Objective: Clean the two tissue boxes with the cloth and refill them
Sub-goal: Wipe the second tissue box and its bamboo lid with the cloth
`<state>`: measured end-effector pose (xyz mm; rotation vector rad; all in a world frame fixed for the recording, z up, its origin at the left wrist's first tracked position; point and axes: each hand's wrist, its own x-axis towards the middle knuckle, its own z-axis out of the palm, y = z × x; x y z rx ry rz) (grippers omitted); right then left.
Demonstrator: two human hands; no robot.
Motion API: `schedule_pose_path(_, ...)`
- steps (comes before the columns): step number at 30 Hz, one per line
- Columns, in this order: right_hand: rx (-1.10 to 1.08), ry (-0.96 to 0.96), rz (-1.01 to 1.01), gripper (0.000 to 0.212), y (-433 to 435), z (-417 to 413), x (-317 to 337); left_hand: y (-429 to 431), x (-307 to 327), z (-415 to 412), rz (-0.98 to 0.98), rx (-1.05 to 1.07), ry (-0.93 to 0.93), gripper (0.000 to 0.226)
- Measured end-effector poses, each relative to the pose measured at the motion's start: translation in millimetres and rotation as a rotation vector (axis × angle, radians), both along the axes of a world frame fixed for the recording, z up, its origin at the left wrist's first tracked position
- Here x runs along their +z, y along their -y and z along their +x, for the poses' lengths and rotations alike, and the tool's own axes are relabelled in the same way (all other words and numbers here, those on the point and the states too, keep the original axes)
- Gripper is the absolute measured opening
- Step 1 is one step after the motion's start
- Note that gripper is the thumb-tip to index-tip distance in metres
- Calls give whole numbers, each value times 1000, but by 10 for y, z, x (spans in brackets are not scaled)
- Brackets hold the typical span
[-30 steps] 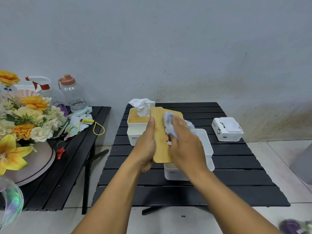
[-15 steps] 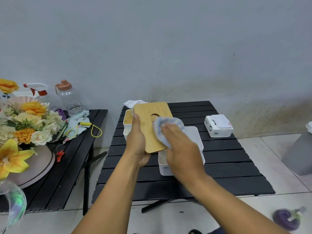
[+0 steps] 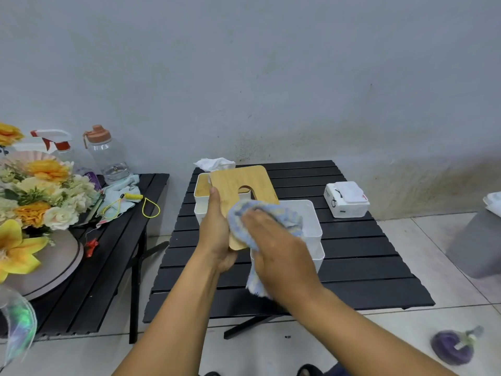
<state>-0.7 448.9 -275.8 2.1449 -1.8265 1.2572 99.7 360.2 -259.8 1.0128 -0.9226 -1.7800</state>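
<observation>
Bamboo lid point(image 3: 244, 180): over lidless tissue box point(image 3: 311, 226) on table point(image 3: 366, 253), fingers of left hand point(image 3: 217, 234) curled round its edge. Blue cloth point(image 3: 271, 210): pressed to lid under right hand point(image 3: 276, 248) (fingers flat, outstretched).

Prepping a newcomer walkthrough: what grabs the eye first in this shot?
Centre frame, the left hand holds a wooden lid with a cut-out above the black table, while the right hand presses a blue cloth against it. Behind the hands sits an open white box, lid off. At far left, a big bunch of yellow and cream flowers crowds the side table.
</observation>
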Motion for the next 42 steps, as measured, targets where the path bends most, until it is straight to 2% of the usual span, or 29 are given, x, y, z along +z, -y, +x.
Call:
schedule_pose_path(3, -170, 195, 124, 44, 310, -204, 134, -52, -33, -22, -67, -65, 50, 71)
schedule_pose_path(6, -239, 241, 80, 38, 529, -253, 278, -90, 2, -43, -87, -120, 90, 66)
schedule_pose_path(9, -95, 170, 105, 51, 482, -82, 332, -67, 16, -56, -76, -143, 90, 57)
schedule_pose_path(12, 53, 76, 108, 52, 277, 78, 216, -6, -4, -11, -98, -134, 106, 56)
schedule_pose_path(16, 43, -92, 7, 57, 52, 22, -129, -18, -41, -2, -54, -62, 89, 72)
schedule_pose_path(17, 26, -110, 1, 57, 55, -8, -182, -30, -53, -26, -40, -63, 84, 71)
schedule_pose_path(21, -137, 26, 23, 51, 172, 110, -73, -76, -111, -87, -62, -55, 111, 60)
schedule_pose_path(23, -145, -42, 9, 53, 119, 225, -42, -23, -128, -27, -60, -63, 55, 52)
schedule_pose_path(25, -37, -136, 3, 54, -11, 290, -129, 46, -127, 56, -18, -20, 18, 48)
schedule_pose_path(27, -3, -180, 10, 54, -68, 265, -227, 83, -154, 103, 37, -9, -40, 53)
schedule_pose_path(30, -81, -135, -13, 54, 95, 230, -195, 16, -178, 53, 37, -48, -56, 65)
schedule_pose_path(33, -49, -48, 45, 66, 158, 262, -89, 1, -185, 77, -32, -17, -24, 43)
schedule_pose_path(36, 73, -162, 177, 86, 75, 186, -99, 25, -150, 104, -3, -59, -53, 52)
schedule_pose_path(38, 43, -193, 137, 84, 101, 114, -118, 8, -98, 108, -5, -113, -25, 62)
schedule_pose_path(42, 46, 3, 4, 76, 120, 106, -76, 22, -38, 120, -52, -162, 28, 78)
